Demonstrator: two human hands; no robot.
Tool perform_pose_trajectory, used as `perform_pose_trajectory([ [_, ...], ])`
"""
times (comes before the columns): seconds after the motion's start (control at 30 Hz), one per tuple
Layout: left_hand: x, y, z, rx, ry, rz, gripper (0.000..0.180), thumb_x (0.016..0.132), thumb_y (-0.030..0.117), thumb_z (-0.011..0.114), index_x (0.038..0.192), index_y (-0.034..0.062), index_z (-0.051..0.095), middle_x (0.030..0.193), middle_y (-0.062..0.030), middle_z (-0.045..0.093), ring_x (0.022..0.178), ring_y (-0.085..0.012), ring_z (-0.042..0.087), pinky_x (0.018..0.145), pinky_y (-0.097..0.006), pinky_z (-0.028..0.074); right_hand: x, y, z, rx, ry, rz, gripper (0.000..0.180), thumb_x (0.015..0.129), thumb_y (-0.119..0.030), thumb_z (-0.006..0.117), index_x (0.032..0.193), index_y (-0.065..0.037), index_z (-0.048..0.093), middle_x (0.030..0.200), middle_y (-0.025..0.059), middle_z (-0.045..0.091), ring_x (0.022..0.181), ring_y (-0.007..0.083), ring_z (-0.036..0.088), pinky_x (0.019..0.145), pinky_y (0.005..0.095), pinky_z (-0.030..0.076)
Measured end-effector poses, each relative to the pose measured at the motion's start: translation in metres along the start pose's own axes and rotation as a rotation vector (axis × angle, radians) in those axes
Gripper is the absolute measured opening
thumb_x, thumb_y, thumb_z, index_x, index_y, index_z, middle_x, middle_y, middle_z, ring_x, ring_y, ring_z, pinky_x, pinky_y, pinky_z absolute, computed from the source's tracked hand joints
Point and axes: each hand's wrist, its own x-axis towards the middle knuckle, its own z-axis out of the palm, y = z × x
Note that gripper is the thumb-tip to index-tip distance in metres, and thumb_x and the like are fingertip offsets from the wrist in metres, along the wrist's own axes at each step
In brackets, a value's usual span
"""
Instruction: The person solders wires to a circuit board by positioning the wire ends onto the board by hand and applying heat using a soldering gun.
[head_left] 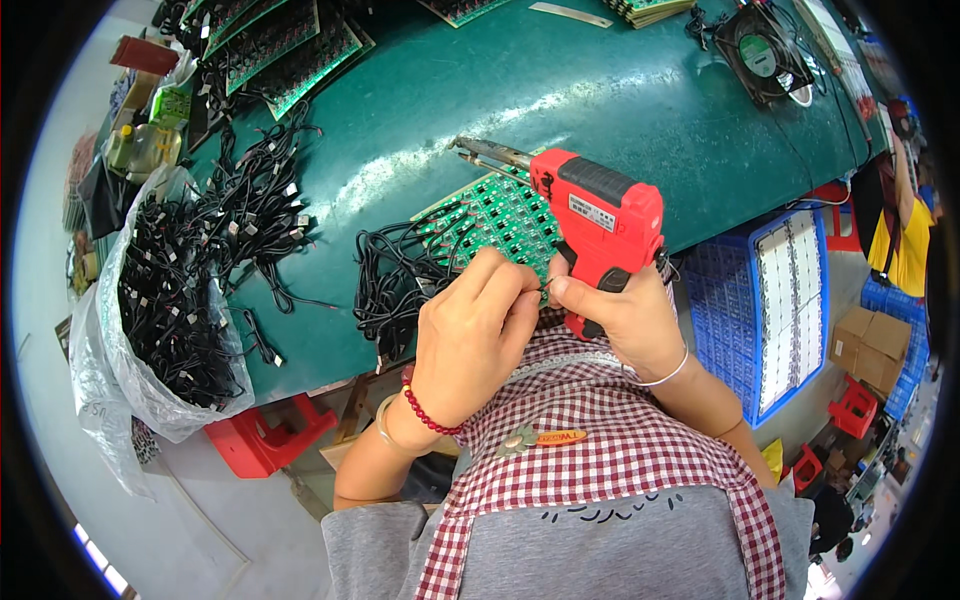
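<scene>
My right hand (640, 325) is wrapped around the grip of a red and black soldering gun (605, 205). The gun's metal tip points left and away from me, above a panel of green circuit boards (490, 222). Beside that grip, my left hand (475, 335) is closed in a pinch at the near edge of the panel. A thin dark strand shows close to the fingertips of both hands, but what the left fingers hold is hidden. Against the panel's left side lies a bundle of black cables (390, 285), next to my left hand.
More black cables (255, 210) spread over the green table (390, 120), and a clear plastic bag (225, 375) full of them hangs at its left edge. Stacked circuit panels (290, 65) stand far left. A fan (765, 55) sits far right; a blue crate (725, 300) stands beside the table.
</scene>
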Motion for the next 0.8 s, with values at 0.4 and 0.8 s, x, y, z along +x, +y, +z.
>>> perform_pose_trajectory([
  [0.4,-0.003,0.0,0.004,-0.113,0.134,-0.095,0.01,0.076,-0.006,0.065,0.081,-0.0006,0.058,0.074,-0.0078,0.055,0.057,-0.0151,0.055,0.051,-0.028,0.043,-0.002,-0.005,0.014,-0.08,0.02,-0.028,0.022,0.081,-0.002,0.068,0.1,-0.002,0.059,0.088,0.001,0.063,0.08,0.0089,0.059,0.073,0.0256,0.048],
  [0.8,0.022,-0.02,-0.003,0.443,0.013,-0.06,0.006,0.076,0.006,0.065,0.079,0.0064,0.06,0.088,-0.0054,0.057,0.076,-0.023,0.059,0.062,-0.035,0.046,-0.018,-0.01,-0.027,-0.081,0.268,-0.101,0.012,0.089,-0.012,0.064,0.088,0.0,0.061,0.069,0.0021,0.059,0.06,0.0091,0.055,0.057,0.0241,0.044],
])
